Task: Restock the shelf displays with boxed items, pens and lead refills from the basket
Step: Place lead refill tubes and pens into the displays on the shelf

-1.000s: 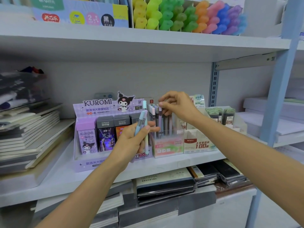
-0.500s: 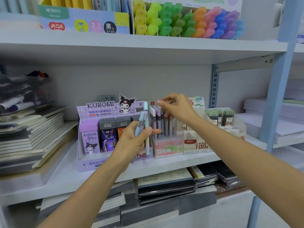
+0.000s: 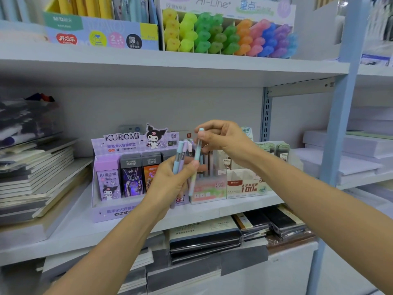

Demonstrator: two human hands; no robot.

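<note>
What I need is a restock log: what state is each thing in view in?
left hand, gripping bundle of pens
right hand, pinching blue pen at its top
blue pen, near upright, not yet in the box
pen box, holds upright pens
Kuromi display, refill boxes standing in a row

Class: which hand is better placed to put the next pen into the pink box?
Right hand: it pinches the blue pen near the pink box; left hand grips the other pens.
</note>
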